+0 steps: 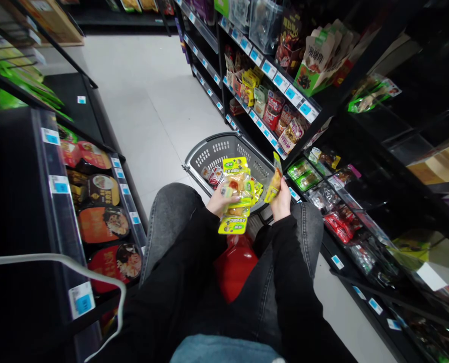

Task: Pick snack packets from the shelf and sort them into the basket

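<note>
At the near side of the basket (230, 135), my left hand (217, 201) pinches several overlapping yellow packets (237, 174). At the basket's right side, my right hand (282, 199) pinches one single yellow packet (274, 182). Inside the basket are lying some red-white packets (215, 176).

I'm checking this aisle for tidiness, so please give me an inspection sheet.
Surface: pale grey tiled floor; grey perforated plastic basket before the knees.
Job's things: flat yellow-green plastic packets, several overlapping; single yellow-green packet.
Clutter: red-and-white packets and yellow packets in the basket; glossy red object between the legs, identity unclear.
Hands: left hand grips the overlapping packets, right hand the single one.
Cables: white cord curving at lower left.
Surroundings: black shelving with packaged food, both sides.
</note>
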The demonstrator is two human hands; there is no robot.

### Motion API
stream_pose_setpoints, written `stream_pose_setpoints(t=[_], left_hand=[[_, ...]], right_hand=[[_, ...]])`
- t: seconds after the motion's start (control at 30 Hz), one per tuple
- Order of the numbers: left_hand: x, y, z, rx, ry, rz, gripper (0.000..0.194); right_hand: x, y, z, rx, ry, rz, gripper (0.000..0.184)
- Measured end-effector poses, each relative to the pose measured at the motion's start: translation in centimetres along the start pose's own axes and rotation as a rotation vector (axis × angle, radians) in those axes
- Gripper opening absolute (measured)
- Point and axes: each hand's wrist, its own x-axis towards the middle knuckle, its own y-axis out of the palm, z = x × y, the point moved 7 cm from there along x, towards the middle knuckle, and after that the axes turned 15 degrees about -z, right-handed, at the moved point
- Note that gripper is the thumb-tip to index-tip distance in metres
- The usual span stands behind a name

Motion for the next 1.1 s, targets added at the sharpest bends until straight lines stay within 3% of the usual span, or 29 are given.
stream_pose_setpoints(t=[0.17,0.33,0.47,0.6,0.73,0.83,1.0,1.1], left_hand=[[-0.1,0.0,-0.2,0.0,0.0,-0.001,0.072],[-0.4,0.1,-0.5,-0.006,-0.017,-0.012,0.074],[-0.7,0.4,-0.8,-0.035,-0.028,0.012,0.072],[-0.2,0.0,-0.6,-0.04,-0.016,-0.008,0.07],[0.4,-0.6,-0.2,-0.024,-0.006,-0.042,0.071],[0.5,-0.7,-0.1,-0.028,-0.008,-0.044,0.071],[0.0,-0.4,-0.7,-0.053,-0.005,-0.039,0.07],[-0.1,-0.3,-1.0,-0.065,0.005,-0.04,0.07]], right_hand=[[0.8,-1.7,1.1,-0.194,-0.29,-0.201,0.016],[-1.2,-0.9,4.5,-0.571,-0.747,-0.184,0.022],[-2.9,-0.8,6.3,-0.874,-0.952,-0.311,0.028],[-3.0,-0.7,6.3,-1.034,-0.98,-0.264,0.03],[-2.9,-1.0,6.5,-1.032,-1.018,-0.27,0.031],[-3.4,-0.7,6.7,-0.969,-1.06,-0.201,0.032],[-3.1,-0.5,6.5,-0.724,-0.854,-0.122,0.037],[-2.8,-0.4,6.0,-0.603,-0.725,-0.109,0.031]])
